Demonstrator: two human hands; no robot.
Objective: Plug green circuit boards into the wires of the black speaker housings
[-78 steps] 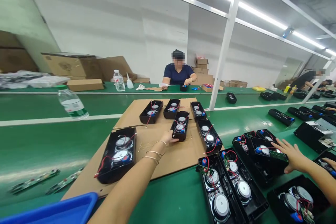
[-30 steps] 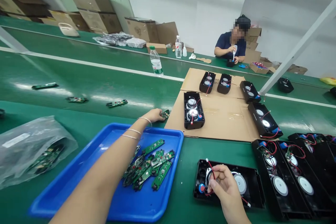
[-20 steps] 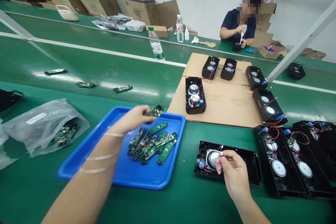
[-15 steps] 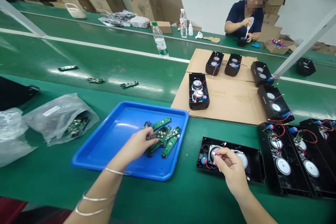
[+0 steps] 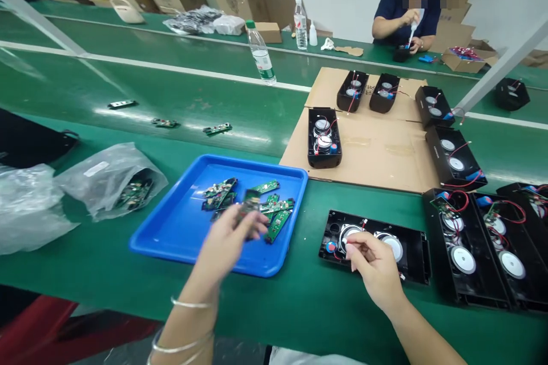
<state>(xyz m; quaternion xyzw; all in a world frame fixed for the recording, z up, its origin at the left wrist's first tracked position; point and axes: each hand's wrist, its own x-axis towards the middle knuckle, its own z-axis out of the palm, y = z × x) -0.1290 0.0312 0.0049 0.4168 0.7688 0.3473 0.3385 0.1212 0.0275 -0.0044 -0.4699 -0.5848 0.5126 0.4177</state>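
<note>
Over the blue tray (image 5: 171, 239), my left hand (image 5: 233, 231) grips a green circuit board (image 5: 252, 199), blurred by motion. Several other circuit boards (image 5: 278, 225) lie in the tray below and around it. My right hand (image 5: 374, 265) is closed in a pinch on a small white connector (image 5: 346, 241), above a black speaker housing (image 5: 413, 256) with two round speakers. A blue part with a red mark (image 5: 331, 247) sits in the housing's left end.
Black housings (image 5: 464, 291) with boards and wires stand at the right. Behind, more housings (image 5: 324, 157) rest on cardboard (image 5: 377, 165). A plastic bag of boards (image 5: 103, 182) lies left. A bottle (image 5: 262, 60) stands farther back. Across the table, a person (image 5: 385, 17) handles a small bottle.
My left hand has lifted a board from the pile, and the boards in the tray have shifted apart. My right hand remains over the housing. The camera view has moved slightly.
</note>
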